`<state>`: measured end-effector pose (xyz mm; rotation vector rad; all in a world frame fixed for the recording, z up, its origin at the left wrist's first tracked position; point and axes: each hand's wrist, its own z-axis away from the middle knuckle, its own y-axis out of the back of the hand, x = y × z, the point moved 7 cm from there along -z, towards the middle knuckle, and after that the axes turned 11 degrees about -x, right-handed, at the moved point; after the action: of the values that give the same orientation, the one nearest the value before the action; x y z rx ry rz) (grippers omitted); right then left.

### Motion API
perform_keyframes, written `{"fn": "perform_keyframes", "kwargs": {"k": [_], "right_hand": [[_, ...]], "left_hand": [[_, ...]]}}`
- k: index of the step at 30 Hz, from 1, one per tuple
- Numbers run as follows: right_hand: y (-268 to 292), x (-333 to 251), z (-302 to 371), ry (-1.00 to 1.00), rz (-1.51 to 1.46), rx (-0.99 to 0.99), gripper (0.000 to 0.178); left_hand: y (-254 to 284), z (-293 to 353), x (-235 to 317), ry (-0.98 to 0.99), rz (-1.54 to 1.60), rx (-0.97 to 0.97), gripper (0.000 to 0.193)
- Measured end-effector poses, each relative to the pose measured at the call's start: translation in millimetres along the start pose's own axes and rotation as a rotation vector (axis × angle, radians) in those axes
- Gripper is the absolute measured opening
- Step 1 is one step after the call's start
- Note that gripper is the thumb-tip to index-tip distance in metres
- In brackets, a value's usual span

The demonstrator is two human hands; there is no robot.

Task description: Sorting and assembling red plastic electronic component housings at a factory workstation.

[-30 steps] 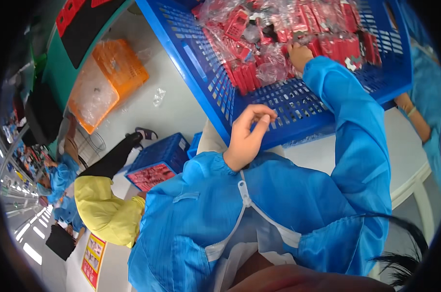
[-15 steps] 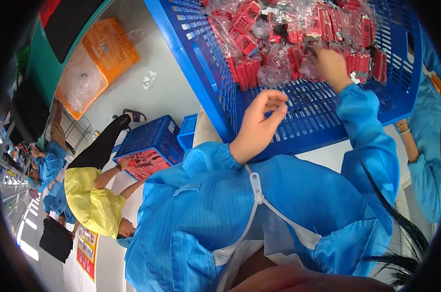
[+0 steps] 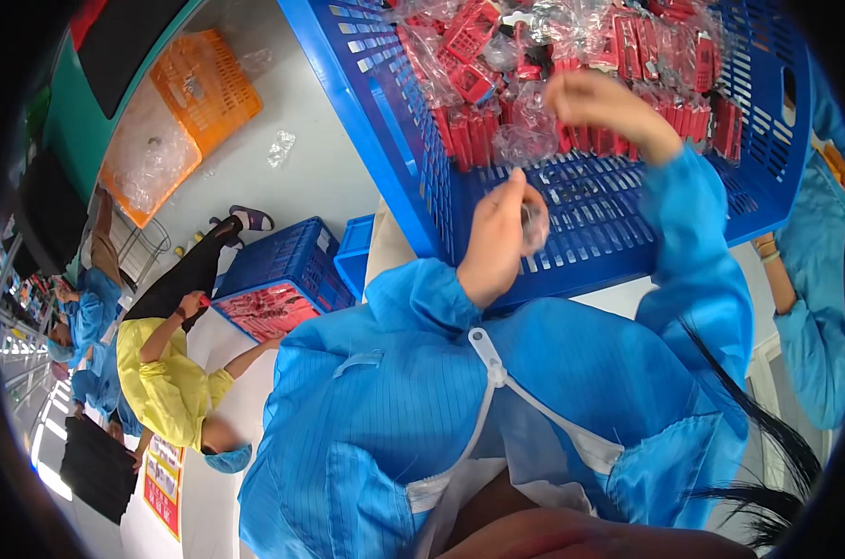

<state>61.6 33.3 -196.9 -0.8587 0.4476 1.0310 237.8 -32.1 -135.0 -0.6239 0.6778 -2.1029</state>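
Observation:
At the near side of a blue slatted crate (image 3: 348, 121), my left hand (image 3: 492, 244) is closed with its thumb upward. Between its fingers shows a small, clear, roundish plastic thing (image 3: 534, 224), blurred, its kind not plain. My right hand (image 3: 609, 104) hovers over the crate's contents, its fingers bent and smeared by motion, so I cannot see whether they hold anything. Behind and below it lie red plastic pieces (image 3: 469, 135) in rows, many in clear bags. A crumpled clear bag (image 3: 523, 142) rests close to both hands.
To the left, a person in yellow (image 3: 162, 373) reaches toward another blue crate (image 3: 278, 265) of red pieces. An orange crate (image 3: 227, 84) with clear plastic bags stands on the floor. A person in a blue sleeve (image 3: 818, 345) is close on the right.
My right hand has lifted from the red pieces and moved left. My left hand has turned thumb-up, and a clear plastic thing now shows in it. The person in yellow has raised one hand.

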Motion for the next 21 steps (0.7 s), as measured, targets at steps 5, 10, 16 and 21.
{"fn": "perform_keyframes", "kwargs": {"k": [5, 10, 16, 21], "right_hand": [[107.3, 123.8, -92.1, -0.166, 0.801, 0.976, 0.052], [62.4, 130.4, -137.1, -0.453, 1.158, 1.05, 0.051], [111.8, 158.9, -105.3, -0.373, 0.914, 1.148, 0.048], [110.6, 170.7, -128.5, -0.277, 1.041, 1.117, 0.052]], "left_hand": [[-12.7, 10.0, -9.9, 0.032, -0.059, -0.131, 0.055], [3.4, 34.1, 3.8, 0.004, -0.042, -0.156, 0.015], [-10.4, 35.4, 9.3, -0.067, 0.037, -0.327, 0.016], [1.2, 41.7, 3.6, -0.174, 0.125, -0.279, 0.013]]}}
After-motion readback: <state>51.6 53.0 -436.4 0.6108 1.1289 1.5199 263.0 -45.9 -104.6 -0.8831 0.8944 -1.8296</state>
